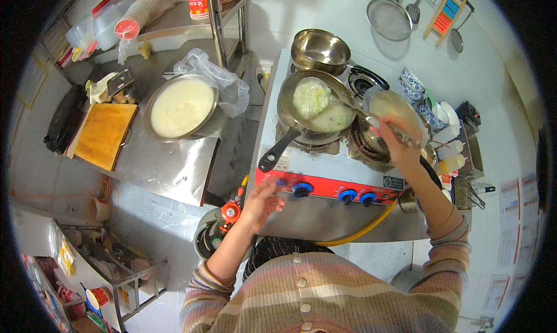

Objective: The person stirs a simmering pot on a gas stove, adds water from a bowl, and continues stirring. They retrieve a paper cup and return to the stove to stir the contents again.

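My right hand (396, 148) grips the handle of a metal ladle (357, 109). The ladle's bowl holds pale porridge (310, 97) with green shreds and is over a long-handled saucepan (285, 89). More of the pale, green-flecked food lies in the pan beneath it. The pan rests on the front left burner of a gas stove (296, 157), its black handle (280, 148) angled towards me. My left hand (263, 202) hovers by the red front panel with its fingers apart, close to the leftmost blue knob (281, 182). Whether a fingertip touches that knob is unclear.
Behind the pan stands a steel pot (320, 50). A large basin of white porridge (182, 107) and a wooden cutting board (104, 133) occupy the left steel table. Patterned bowls (411, 83) sit right of the stove. A gas cylinder's red regulator (230, 212) is below my left hand.
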The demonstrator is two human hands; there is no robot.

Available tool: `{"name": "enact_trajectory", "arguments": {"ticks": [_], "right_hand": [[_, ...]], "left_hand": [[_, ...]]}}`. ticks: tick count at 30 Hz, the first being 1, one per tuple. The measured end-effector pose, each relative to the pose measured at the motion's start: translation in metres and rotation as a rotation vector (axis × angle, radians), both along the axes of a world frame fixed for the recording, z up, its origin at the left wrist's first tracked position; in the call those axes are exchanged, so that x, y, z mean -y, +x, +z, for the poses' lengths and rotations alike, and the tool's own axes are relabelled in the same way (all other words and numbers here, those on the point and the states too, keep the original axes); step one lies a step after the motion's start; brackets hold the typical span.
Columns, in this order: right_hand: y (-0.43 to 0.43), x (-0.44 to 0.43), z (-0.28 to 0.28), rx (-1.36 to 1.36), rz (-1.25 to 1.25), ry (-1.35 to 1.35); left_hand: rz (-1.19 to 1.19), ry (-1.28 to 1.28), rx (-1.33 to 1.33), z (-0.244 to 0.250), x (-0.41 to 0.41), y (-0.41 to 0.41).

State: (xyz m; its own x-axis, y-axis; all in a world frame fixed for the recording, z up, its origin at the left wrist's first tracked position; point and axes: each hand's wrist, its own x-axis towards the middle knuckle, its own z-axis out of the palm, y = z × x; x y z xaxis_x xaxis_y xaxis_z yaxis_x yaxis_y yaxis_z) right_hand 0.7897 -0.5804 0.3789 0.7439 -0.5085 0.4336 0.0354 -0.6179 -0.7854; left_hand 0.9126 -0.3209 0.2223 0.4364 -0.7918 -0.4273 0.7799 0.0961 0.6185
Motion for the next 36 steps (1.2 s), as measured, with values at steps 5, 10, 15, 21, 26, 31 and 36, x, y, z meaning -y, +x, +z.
{"name": "enact_trajectory", "arguments": {"ticks": [5, 10, 15, 21, 26, 31, 36], "right_hand": [[0.003, 0.004, -0.014, 0.034, 0.018, -0.204], [0.029, 0.012, -0.010, 0.054, -0.093, 0.358], [0.025, 0.024, -0.003, -0.050, -0.129, 0.255], [0.028, 0.009, 0.002, -0.015, -0.123, 0.456], [0.029, 0.030, -0.005, -0.029, -0.195, 0.435], [0.031, 0.014, -0.004, -0.032, -0.118, 0.455], [0.035, 0.026, -0.013, 0.009, -0.176, 0.390]], "left_hand": [[-0.042, 0.045, -0.014, -0.017, 0.002, -0.014], [-0.121, 0.034, 0.031, -0.019, 0.006, -0.031], [-0.108, 0.083, 0.007, -0.025, -0.001, -0.039], [-0.139, 0.095, -0.014, -0.042, -0.003, -0.054], [-0.157, 0.097, 0.037, -0.033, -0.002, -0.055], [-0.179, 0.138, 0.021, -0.038, -0.001, -0.056], [-0.194, 0.129, 0.029, -0.026, 0.004, -0.059]]}}
